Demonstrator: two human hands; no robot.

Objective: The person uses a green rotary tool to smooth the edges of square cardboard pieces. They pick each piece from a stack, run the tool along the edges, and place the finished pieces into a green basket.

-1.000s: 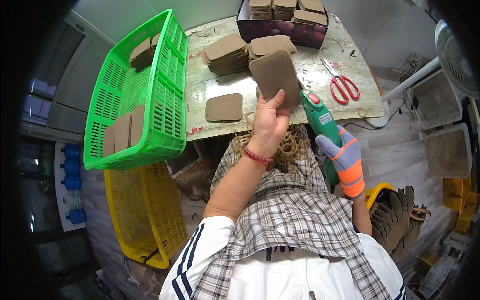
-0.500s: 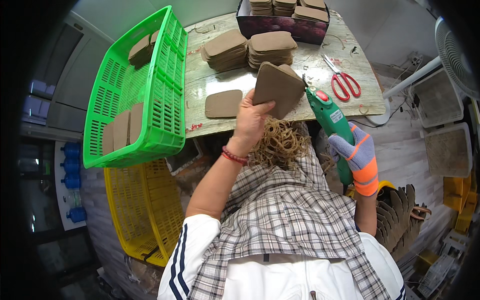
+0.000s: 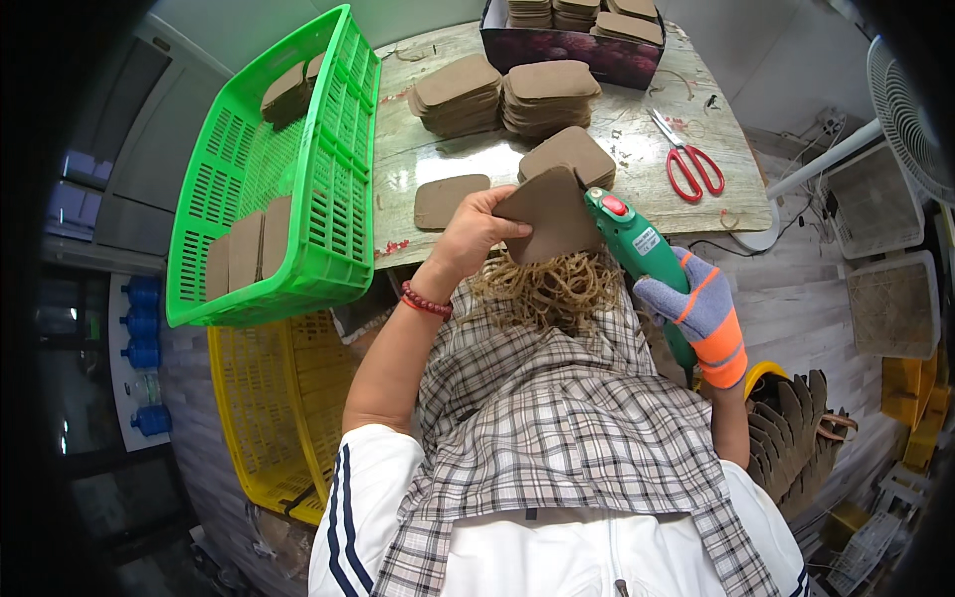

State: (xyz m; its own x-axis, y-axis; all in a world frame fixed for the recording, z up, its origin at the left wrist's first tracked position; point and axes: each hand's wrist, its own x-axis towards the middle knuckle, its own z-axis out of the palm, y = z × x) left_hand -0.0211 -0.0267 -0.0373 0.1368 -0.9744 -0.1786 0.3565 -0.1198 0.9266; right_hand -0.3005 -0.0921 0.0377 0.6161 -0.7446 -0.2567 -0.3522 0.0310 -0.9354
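Observation:
Bare, with a red bead bracelet, my left hand (image 3: 476, 237) pinches a brown round-cornered pad (image 3: 557, 214) between thumb and fingers, over the table's near edge. My right hand (image 3: 701, 313), in a grey and orange glove, wraps round a green handheld electric cutter (image 3: 642, 249) with a red button. The cutter's tip meets the pad's upper right edge. Below the pad, a tangle of brown trimmed strips (image 3: 547, 294) lies on my plaid apron. A short stack of pads (image 3: 572, 154) sits just beyond the held one, and a single pad (image 3: 451, 201) lies flat to its left.
Two taller pad stacks (image 3: 456, 95) stand farther back, before a dark box (image 3: 569, 55) of pads. Red-handled scissors (image 3: 688, 171) lie at the table's right. A green crate (image 3: 343, 199) holding pads is at left, above a yellow crate (image 3: 259, 418). More brown pieces (image 3: 796, 428) stand at lower right.
My left hand has drawn the pad down toward me, uncovering the short stack on the table. The cutter has shifted slightly down and left, staying at the pad's right edge.

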